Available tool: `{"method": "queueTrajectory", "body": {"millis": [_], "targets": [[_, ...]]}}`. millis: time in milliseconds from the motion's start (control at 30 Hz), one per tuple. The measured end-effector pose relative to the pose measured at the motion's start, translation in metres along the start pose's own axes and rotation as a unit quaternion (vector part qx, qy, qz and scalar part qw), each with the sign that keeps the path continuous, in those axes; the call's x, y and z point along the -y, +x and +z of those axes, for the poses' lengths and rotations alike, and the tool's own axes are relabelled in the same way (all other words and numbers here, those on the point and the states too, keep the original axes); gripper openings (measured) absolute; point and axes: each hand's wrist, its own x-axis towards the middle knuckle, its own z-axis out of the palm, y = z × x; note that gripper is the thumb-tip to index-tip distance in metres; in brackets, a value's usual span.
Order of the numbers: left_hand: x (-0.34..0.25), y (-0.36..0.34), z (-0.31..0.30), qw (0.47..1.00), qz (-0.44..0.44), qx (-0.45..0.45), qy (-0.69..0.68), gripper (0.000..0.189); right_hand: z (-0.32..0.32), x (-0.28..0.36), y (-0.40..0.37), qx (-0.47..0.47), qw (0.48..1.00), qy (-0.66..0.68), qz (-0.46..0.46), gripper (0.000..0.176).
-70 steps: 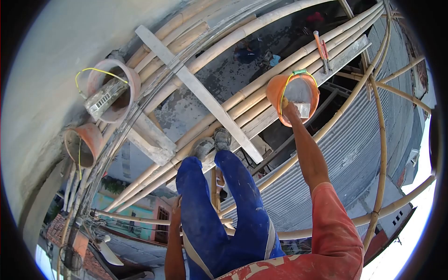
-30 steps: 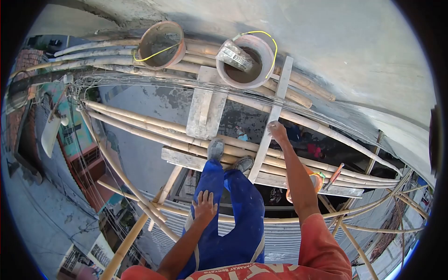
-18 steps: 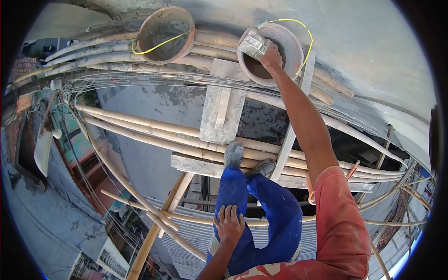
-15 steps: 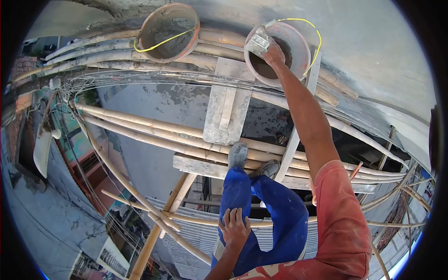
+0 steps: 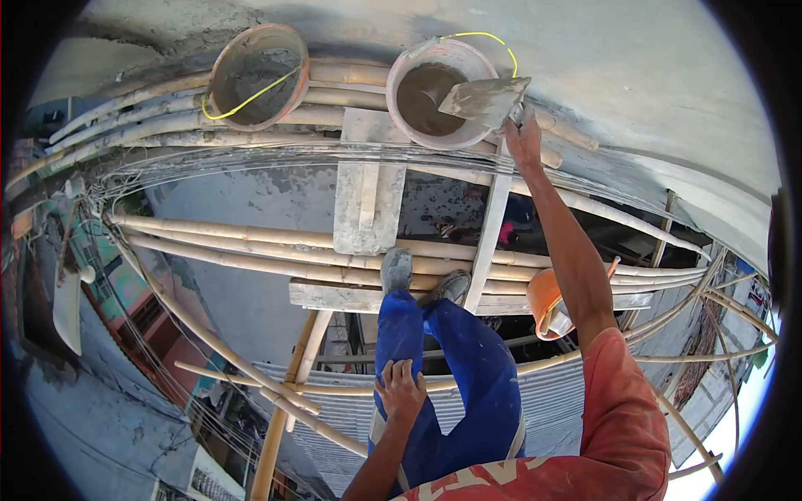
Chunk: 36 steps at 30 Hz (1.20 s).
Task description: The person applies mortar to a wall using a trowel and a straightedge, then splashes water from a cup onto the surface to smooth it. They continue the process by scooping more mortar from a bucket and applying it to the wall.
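Note:
My right hand is closed on the handle of a plastering trowel. The blade, smeared with grey mortar, reaches over the right side of a pale bucket with a yellow cord handle. Wet mortar lies inside that bucket. My left hand rests on my left leg, fingers spread and holding nothing. Left of the pale bucket, a second bucket, also with a yellow cord, has grey mortar coating its inside.
Bamboo poles run across, with my shoes on them and a plank. A mortar-stained board spans the gap, crossed by cables. An orange container is at right. The plastered wall rises beyond; rooftops lie far below.
My right hand has swung the trowel from the pale bucket's left side to its right side. The view has shifted, bringing the orange container into sight. My left hand stays on my leg.

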Motion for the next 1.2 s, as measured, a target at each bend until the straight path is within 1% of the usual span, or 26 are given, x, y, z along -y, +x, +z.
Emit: {"method": "queueTrajectory", "body": {"millis": [33, 100, 133, 167, 233, 267, 300, 333, 367, 433, 500, 567, 633, 667, 700, 767, 833, 900, 933, 1000, 1033, 1100, 1133, 1167, 1200], "targets": [[0.002, 0.002, 0.000, 1.000, 0.004, 0.014, 0.005, 0.036, -0.014, 0.013, -0.008, -0.013, 1.000, -0.004, 0.007, 0.027], [0.006, 0.004, -0.003, 1.000, 0.016, 0.020, -0.001, 0.035, -0.035, 0.036, -0.033, -0.034, 0.995, 0.083, 0.035, 0.025], [0.008, 0.006, -0.005, 0.999, 0.018, 0.023, -0.014, 0.034, -0.043, 0.037, -0.042, -0.083, 0.994, 0.060, 0.026, 0.023], [0.011, 0.006, -0.005, 0.998, 0.040, 0.040, -0.005, 0.034, -0.061, 0.037, -0.058, -0.082, 0.993, 0.037, 0.080, 0.021], [0.015, 0.009, -0.004, 0.998, 0.066, 0.009, -0.017, 0.031, -0.093, 0.029, -0.093, -0.127, 0.985, 0.094, 0.065, 0.027], [0.014, 0.012, -0.007, 0.997, 0.077, 0.009, -0.017, 0.030, -0.112, 0.026, -0.115, -0.133, 0.976, 0.152, 0.077, 0.032], [0.013, 0.010, -0.010, 0.995, 0.098, 0.033, -0.010, 0.030, -0.131, 0.027, -0.138, -0.139, 0.964, 0.212, 0.087, 0.037], [0.010, 0.014, -0.011, 0.995, 0.096, 0.023, -0.001, 0.030, -0.154, 0.038, -0.158, -0.156, 0.958, 0.221, 0.095, 0.044], [0.008, 0.018, -0.012, 0.996, 0.091, 0.010, 0.008, 0.030, -0.178, 0.052, -0.178, -0.171, 0.958, 0.195, 0.125, 0.042], [0.008, 0.025, -0.013, 0.992, 0.118, 0.033, -0.002, 0.030, -0.218, 0.051, -0.224, -0.199, 0.948, 0.219, 0.116, 0.041], [0.008, 0.027, -0.015, 0.990, 0.141, 0.016, 0.011, 0.029, -0.262, 0.046, -0.272, -0.236, 0.954, 0.071, 0.172, 0.039], [0.006, 0.029, -0.016, 0.987, 0.156, 0.022, 0.026, 0.029, -0.298, 0.032, -0.319, -0.288, 0.939, 0.050, 0.179, 0.035], [0.001, 0.030, -0.022, 0.988, 0.139, 0.042, 0.046, 0.029, -0.327, 0.023, -0.358, -0.324, 0.913, 0.012, 0.247, 0.031], [0.004, 0.031, -0.021, 0.987, 0.145, 0.047, 0.053, 0.030, -0.342, -0.004, -0.389, -0.329, 0.908, 0.032, 0.257, 0.027], [0.003, 0.034, -0.022, 0.986, 0.151, 0.049, 0.058, 0.030, -0.348, -0.012, -0.398, -0.335, 0.905, 0.032, 0.259, 0.027], [0.001, 0.036, -0.025, 0.986, 0.140, 0.061, 0.073, 0.031, -0.356, -0.031, -0.417, -0.384, 0.849, 0.054, 0.358, 0.026], [0.005, 0.040, -0.028, 0.983, 0.149, 0.069, 0.082, 0.031, -0.354, -0.080, -0.440, -0.407, 0.833, 0.054, 0.371, 0.025], [0.004, 0.041, -0.028, 0.981, 0.155, 0.077, 0.088, 0.032, -0.351, -0.121, -0.455, -0.344, 0.836, -0.001, 0.428, 0.026], [0.002, 0.043, -0.030, 0.981, 0.154, 0.081, 0.090, 0.032, -0.347, -0.134, -0.456, -0.348, 0.833, 0.000, 0.431, 0.026], [0.000, 0.045, -0.031, 0.980, 0.152, 0.084, 0.094, 0.032, -0.333, -0.160, -0.452, -0.300, 0.836, -0.076, 0.453, 0.028], [0.001, 0.047, -0.031, 0.980, 0.151, 0.087, 0.094, 0.032, -0.326, -0.167, -0.446, -0.302, 0.835, -0.073, 0.455, 0.028], [0.000, 0.048, -0.033, 0.979, 0.149, 0.093, 0.100, 0.032, -0.315, -0.178, -0.440, -0.233, 0.841, -0.260, 0.413, 0.032], [-0.003, 0.049, -0.035, 0.979, 0.145, 0.099, 0.103, 0.032, -0.308, -0.195, -0.444, -0.245, 0.838, -0.216, 0.437, 0.033], [-0.006, 0.050, -0.035, 0.979, 0.140, 0.104, 0.107, 0.032, -0.301, -0.210, -0.448, -0.246, 0.838, -0.213, 0.439, 0.033], [-0.008, 0.050, -0.035, 0.979, 0.138, 0.105, 0.111, 0.032, -0.293, -0.220, -0.449, -0.234, 0.852, -0.252, 0.395, 0.032]]}}
